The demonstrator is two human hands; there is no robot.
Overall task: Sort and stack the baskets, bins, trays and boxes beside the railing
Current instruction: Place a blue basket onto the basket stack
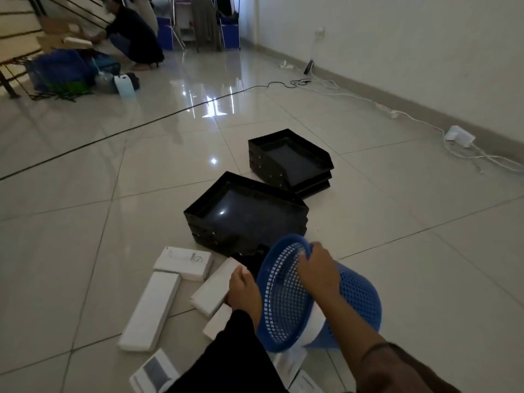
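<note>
Right hand (316,269): it holds the far rim of the blue basket (320,296), fingers curled over the edge; this grip is closed on the basket.
Left hand (243,290): it is at the near end of a white box (215,287), just left of the basket rim; the fingers are bent down on the box, but I cannot tell if they really grip it.
Blue basket: tilted on its side on the floor (425,265), mouth turned to the left and up, near right of the scene.
Near trays (243,214): a stack of black trays on the floor, just beyond the basket and the boxes.
Far trays (292,163): a second black stack, beyond and right of the first one, close beside it.
White boxes: several lie flat on the floor at near left; a long box (151,310) is farthest left, a wide box (184,262) beyond it.
Far left: a crouching person (133,35) beside the railing (17,61), with a blue pile (59,72) and a jug (124,85).
Right: white cables (425,123) run along the wall.
</note>
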